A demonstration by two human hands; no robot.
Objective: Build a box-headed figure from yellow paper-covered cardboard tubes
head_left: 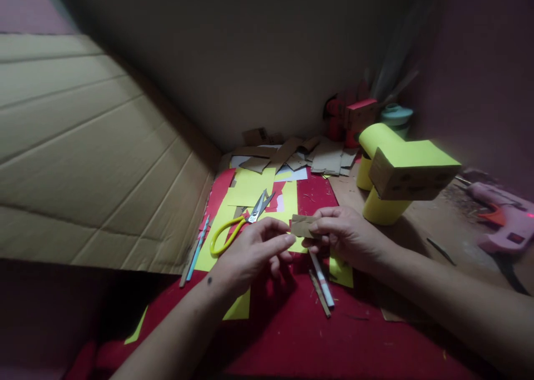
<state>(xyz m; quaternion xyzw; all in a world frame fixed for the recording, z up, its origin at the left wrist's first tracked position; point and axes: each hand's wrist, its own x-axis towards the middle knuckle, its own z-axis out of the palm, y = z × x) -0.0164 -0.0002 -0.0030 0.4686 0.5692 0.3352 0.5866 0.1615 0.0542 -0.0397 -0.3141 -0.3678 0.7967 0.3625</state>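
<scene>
My right hand (340, 232) pinches a small brown piece of cardboard (301, 226) between thumb and fingers. Just left of it is my left hand (261, 252), its fingers apart and nothing in them; the thumb tip comes close to the cardboard's edge. Scissors with yellow handles (227, 240) lie partly spread beyond my left hand, on yellow paper (250, 185). Below the hands, a white stick or pen (322, 280) and a thin cardboard strip (319, 294) rest on the red cloth (292, 341).
At right stands a yellow paper and cardboard model (417, 168), with a pink glue gun (507, 218) beyond it. Cardboard scraps (287, 154) are piled at the back. A large cardboard panel (104, 163) rises on the left. A blue pen (197, 255) lies beside it.
</scene>
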